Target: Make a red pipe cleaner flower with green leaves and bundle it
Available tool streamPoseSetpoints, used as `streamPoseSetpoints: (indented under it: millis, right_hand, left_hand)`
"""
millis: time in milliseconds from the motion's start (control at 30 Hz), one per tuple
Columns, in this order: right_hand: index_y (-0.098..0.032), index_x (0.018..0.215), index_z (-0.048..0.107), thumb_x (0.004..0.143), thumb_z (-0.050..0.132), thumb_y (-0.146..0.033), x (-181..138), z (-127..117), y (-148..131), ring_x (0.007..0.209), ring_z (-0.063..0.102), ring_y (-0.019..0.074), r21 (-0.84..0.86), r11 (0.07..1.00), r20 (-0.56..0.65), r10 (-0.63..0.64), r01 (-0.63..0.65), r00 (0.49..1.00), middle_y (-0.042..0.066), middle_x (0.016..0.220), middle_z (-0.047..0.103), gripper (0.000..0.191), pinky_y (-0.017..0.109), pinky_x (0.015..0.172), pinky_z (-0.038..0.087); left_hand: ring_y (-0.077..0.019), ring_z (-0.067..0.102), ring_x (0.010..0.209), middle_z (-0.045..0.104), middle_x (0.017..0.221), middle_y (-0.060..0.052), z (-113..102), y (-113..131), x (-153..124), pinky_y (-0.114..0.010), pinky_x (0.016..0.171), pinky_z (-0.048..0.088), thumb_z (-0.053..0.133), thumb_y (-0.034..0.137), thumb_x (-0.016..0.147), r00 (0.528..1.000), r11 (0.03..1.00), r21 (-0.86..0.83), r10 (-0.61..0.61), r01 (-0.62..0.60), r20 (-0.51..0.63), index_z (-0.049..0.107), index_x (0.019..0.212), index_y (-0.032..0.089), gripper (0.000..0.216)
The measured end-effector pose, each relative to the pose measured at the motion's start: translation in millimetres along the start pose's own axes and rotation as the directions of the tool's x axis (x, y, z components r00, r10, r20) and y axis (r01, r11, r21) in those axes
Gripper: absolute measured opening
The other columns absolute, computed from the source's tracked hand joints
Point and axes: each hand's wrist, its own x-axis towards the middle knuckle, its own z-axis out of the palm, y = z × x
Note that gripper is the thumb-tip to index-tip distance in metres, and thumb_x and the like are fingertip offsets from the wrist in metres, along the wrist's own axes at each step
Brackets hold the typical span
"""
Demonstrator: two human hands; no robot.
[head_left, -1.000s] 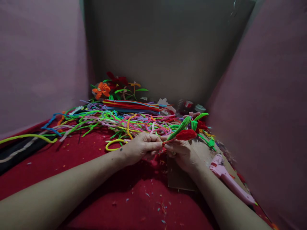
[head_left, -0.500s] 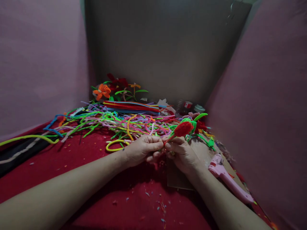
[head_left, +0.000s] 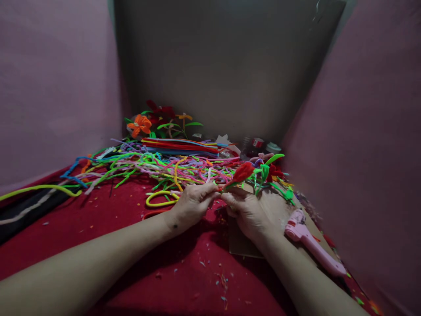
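In front of me, both hands meet at the base of a red pipe-cleaner petal (head_left: 243, 172), which points up and to the right. My left hand (head_left: 194, 202) is closed, thumb and fingers pinching its narrow lower end. Beside it, my right hand (head_left: 248, 213) pinches the same end with thumb and forefinger. The exact grip points are partly hidden by the fingers. Just beyond the petal are green pipe-cleaner leaves (head_left: 264, 172). Close to my left wrist, a yellow pipe-cleaner loop (head_left: 161, 199) lies on the red cloth (head_left: 131, 254).
A tangled heap of coloured pipe cleaners (head_left: 164, 166) spreads behind my hands, with a bundle of straight ones (head_left: 180, 145) on it. Finished-looking flowers (head_left: 140, 126) stand at the back left. A pink glue gun (head_left: 312, 245) lies right of my forearm, near cardboard (head_left: 241, 245).
The red petal has turned from broadside to a narrower view, tilted up and right. Both hands have shifted slightly left, and the left hand has closed more tightly. A red strip now shows by the left wrist.
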Motion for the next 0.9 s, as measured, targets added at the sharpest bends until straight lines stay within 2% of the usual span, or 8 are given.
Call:
streamPoseSetpoints:
  millis: [100, 267, 467, 533, 633, 767, 833, 900]
  right_hand:
    - [-0.017, 0.073, 0.065, 0.060, 0.073, -0.021, 1, -1, -1, 0.046, 0.023, 0.0043, 0.022, 1.000, 0.030, -0.008, 0.008, 1.000, -0.006, 0.054, 0.044, 0.016, 0.021, 0.042, 0.014]
    - [-0.016, 0.068, 0.065, 0.061, 0.072, -0.019, 4, -7, 1, 0.046, 0.027, 0.0041, 0.032, 0.999, 0.039, -0.008, 0.007, 0.999, -0.005, 0.058, 0.051, 0.011, 0.021, 0.041, 0.016]
    - [-0.017, 0.073, 0.066, 0.061, 0.071, -0.017, 2, -6, -4, 0.045, 0.033, 0.0040, 0.098, 0.994, 0.116, 0.027, -0.038, 0.993, -0.004, 0.058, 0.053, 0.013, 0.019, 0.041, 0.017]
    - [-0.017, 0.073, 0.067, 0.060, 0.072, -0.016, 1, -5, -5, 0.047, 0.036, 0.0046, 0.097, 0.995, 0.102, 0.010, -0.020, 0.995, -0.004, 0.059, 0.055, 0.014, 0.019, 0.041, 0.019]
    - [-0.018, 0.071, 0.067, 0.059, 0.073, -0.015, 0, -3, -4, 0.049, 0.040, 0.0049, 0.100, 0.995, -0.004, -0.017, 0.017, 1.000, -0.003, 0.065, 0.059, 0.014, 0.018, 0.041, 0.022]
    - [-0.020, 0.068, 0.066, 0.061, 0.071, -0.015, -1, -1, 0, 0.046, 0.038, 0.0049, 0.108, 0.993, -0.064, -0.048, 0.055, 0.997, -0.005, 0.060, 0.057, 0.010, 0.018, 0.042, 0.025]
    - [-0.019, 0.068, 0.066, 0.063, 0.070, -0.017, -2, -1, 1, 0.043, 0.034, 0.0046, 0.071, 0.996, -0.064, -0.057, 0.061, 0.996, -0.006, 0.055, 0.054, 0.007, 0.019, 0.041, 0.025]
    - [-0.018, 0.069, 0.066, 0.064, 0.069, -0.019, -3, 0, 1, 0.041, 0.030, 0.0044, 0.022, 0.998, -0.074, -0.054, 0.056, 0.996, -0.007, 0.051, 0.052, 0.006, 0.019, 0.040, 0.022]
  left_hand:
    - [-0.0047, 0.036, 0.042, 0.039, 0.047, 0.007, -2, 7, 3, -0.017, 0.043, 0.029, 0.047, 0.025, 0.082, 0.980, 0.949, -0.244, -0.181, 0.197, 0.086, 0.045, 0.057, 0.016, 0.027]
    - [-0.0033, 0.039, 0.033, 0.046, 0.047, 0.007, -2, 9, 5, -0.016, 0.036, 0.027, 0.050, 0.028, 0.080, 0.889, 0.715, -0.529, -0.345, 0.457, 0.302, 0.047, 0.060, 0.015, 0.023]
    - [-0.0005, 0.027, 0.029, 0.043, 0.045, 0.009, 0, 4, 4, -0.017, 0.037, 0.031, 0.054, 0.029, 0.080, 0.801, 0.303, -0.742, -0.218, 0.599, 0.557, 0.048, 0.067, 0.015, 0.020]
    - [-0.0007, 0.023, 0.028, 0.039, 0.044, 0.010, 0, 6, 4, -0.018, 0.038, 0.032, 0.052, 0.031, 0.080, 0.785, 0.257, -0.742, -0.185, 0.619, 0.591, 0.049, 0.073, 0.015, 0.018]
    - [-0.0028, 0.035, 0.034, 0.044, 0.049, 0.006, 0, 9, 5, -0.017, 0.040, 0.032, 0.048, 0.033, 0.083, 0.831, 0.483, -0.681, -0.234, 0.550, 0.506, 0.049, 0.069, 0.015, 0.022]
    - [-0.0077, 0.048, 0.054, 0.051, 0.062, 0.003, 2, 5, 2, -0.020, 0.054, 0.037, 0.050, 0.028, 0.081, 0.977, 0.935, -0.299, -0.155, 0.192, 0.143, 0.055, 0.077, 0.016, 0.014]
    - [-0.0083, 0.047, 0.058, 0.051, 0.063, 0.003, 4, 1, -2, -0.020, 0.057, 0.036, 0.050, 0.023, 0.081, 0.999, 0.995, -0.098, -0.027, 0.030, 0.032, 0.057, 0.082, 0.017, 0.009]
    - [-0.0075, 0.044, 0.054, 0.048, 0.058, 0.004, 5, -2, -4, -0.019, 0.055, 0.035, 0.046, 0.019, 0.083, 1.000, 0.999, -0.032, 0.010, -0.009, 0.021, 0.058, 0.080, 0.017, 0.012]
